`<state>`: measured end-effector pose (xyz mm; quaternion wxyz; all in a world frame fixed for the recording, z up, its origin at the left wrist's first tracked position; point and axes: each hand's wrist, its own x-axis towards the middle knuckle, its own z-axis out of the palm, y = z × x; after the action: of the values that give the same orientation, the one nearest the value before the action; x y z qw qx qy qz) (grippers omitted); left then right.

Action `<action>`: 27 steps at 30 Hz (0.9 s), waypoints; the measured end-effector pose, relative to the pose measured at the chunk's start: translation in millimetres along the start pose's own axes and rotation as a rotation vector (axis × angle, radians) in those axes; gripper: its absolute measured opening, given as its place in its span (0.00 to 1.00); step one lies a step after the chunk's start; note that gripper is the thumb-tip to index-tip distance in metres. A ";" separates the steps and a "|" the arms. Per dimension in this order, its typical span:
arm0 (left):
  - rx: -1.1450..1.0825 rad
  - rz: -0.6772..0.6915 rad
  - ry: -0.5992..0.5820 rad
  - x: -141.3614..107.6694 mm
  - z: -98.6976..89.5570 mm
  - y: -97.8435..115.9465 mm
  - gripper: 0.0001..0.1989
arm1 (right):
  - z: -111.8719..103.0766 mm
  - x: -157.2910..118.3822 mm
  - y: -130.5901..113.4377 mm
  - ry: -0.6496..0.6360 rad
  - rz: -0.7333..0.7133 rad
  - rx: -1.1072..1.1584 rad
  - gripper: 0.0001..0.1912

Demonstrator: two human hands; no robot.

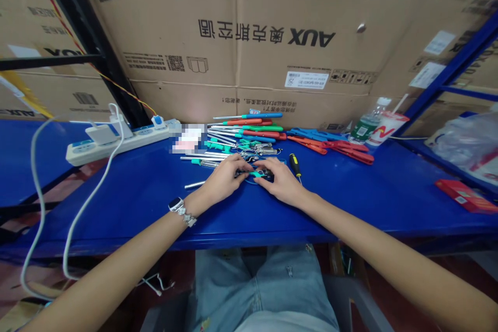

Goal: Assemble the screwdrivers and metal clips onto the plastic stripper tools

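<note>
My left hand [229, 179] and my right hand [279, 180] meet low over the blue table, fingers curled in a pinch. Between their fingertips is a small green piece [257, 173] with dark and shiny bits beside it; its exact kind is too small to make out. Just beyond the hands lies a pile of metal-shafted tools with blue, red and green handles [262, 128]. Silvery rods [206, 155] stick out to the left of the pile. A yellow-and-black screwdriver [294, 165] rests right of my right hand.
Orange-red and blue plastic pieces [346, 151] lie at the back right, near a bottle [363, 127] and a paper cup [387, 127] with a straw. A red box [465, 195] is far right. A power strip [81, 153] with white cables occupies the left. Cardboard [264, 67] walls the back.
</note>
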<state>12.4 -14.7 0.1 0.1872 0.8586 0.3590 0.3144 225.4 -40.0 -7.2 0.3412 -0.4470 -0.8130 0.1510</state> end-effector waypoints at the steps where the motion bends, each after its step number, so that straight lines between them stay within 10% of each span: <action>1: -0.013 -0.021 -0.006 1.1 -0.5 -0.1 0.08 | -0.4 -0.1 -0.7 -0.004 -0.002 -0.010 0.18; 12: -0.139 -0.179 -0.079 9.5 -2.5 -0.8 0.04 | -0.9 1.1 -1.7 -0.035 -0.030 -0.042 0.13; 27: 0.397 0.282 -0.066 -21.3 -17.3 -5.2 0.19 | -4.5 -4.0 -5.9 -0.054 -0.126 -0.210 0.13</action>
<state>-13.5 -25.1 1.2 -0.0191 0.9301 0.2840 0.2324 226.3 -46.9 -2.4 0.2792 -0.4241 -0.8597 0.0551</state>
